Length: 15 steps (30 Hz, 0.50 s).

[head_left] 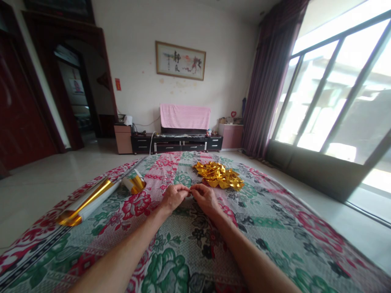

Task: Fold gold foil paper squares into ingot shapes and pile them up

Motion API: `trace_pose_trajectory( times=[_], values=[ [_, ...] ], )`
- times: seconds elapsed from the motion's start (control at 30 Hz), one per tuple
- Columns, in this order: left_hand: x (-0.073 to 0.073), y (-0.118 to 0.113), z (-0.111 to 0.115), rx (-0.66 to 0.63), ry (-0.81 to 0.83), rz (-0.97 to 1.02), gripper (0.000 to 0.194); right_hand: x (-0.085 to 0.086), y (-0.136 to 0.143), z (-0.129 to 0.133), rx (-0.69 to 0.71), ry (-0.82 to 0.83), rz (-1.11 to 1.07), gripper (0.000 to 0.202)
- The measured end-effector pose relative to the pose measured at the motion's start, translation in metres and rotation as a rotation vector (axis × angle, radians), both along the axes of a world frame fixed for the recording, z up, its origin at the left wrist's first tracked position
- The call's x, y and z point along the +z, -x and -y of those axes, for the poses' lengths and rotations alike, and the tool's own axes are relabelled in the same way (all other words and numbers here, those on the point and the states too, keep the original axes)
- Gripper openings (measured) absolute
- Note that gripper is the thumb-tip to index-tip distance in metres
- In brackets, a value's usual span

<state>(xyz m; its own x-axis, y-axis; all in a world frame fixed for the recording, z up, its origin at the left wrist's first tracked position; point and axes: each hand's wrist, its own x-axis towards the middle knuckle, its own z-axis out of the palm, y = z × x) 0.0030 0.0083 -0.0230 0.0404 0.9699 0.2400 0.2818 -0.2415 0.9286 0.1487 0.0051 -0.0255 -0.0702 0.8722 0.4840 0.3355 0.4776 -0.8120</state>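
Both hands are meeting over the near middle of the floral blanket [189, 252]. The left hand [173, 197] and right hand [205, 198] are pinching something tiny between closed fingertips; what it is cannot be told. A gold foil pile [219, 175] is lying just beyond them, and gold foil rolls [91, 199] are lying to the left.

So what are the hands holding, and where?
Left hand and right hand pinch something tiny between their fingertips; too small to identify. The gold foil pile lies untouched.
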Motion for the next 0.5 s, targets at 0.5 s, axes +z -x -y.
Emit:
trace_pose_trajectory(
  times=[0.5],
  values=[
    [0.0059,-0.0027,0.0029,0.131,-0.138,-0.099,0.019,0.0035,0.0032,0.0017,-0.162,0.031,0.107,0.022]
  ],
)
